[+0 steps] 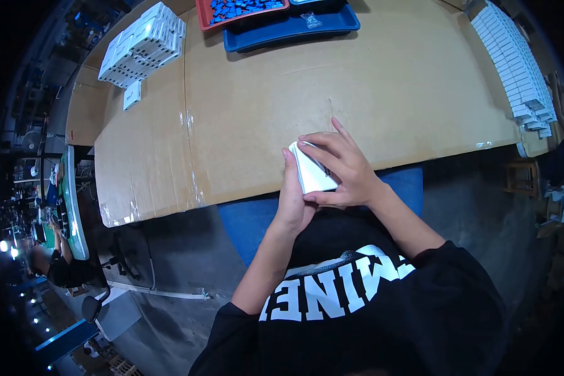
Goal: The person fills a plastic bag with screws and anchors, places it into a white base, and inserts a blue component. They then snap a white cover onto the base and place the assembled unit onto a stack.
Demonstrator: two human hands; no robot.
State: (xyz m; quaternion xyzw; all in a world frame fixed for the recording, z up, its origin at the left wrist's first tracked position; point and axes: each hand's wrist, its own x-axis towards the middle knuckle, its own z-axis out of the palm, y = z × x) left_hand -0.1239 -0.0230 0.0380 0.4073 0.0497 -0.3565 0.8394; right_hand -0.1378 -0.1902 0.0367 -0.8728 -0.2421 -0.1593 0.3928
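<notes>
We are gripping a small white box (313, 170) between both hands: left hand (292, 199) closing along its left side, right hand (343, 168) wrapping over its right.

A small box (312, 169) sits between the left hand (292, 197) and right hand (339, 164), over the table's (250, 106) near edge. A stack of boxes (143, 45) lies at the far left corner, one loose box (132, 94) just before it. Two trays (294, 25) lie at the far edge, a row of boxes (514, 62) along the right edge.
</notes>
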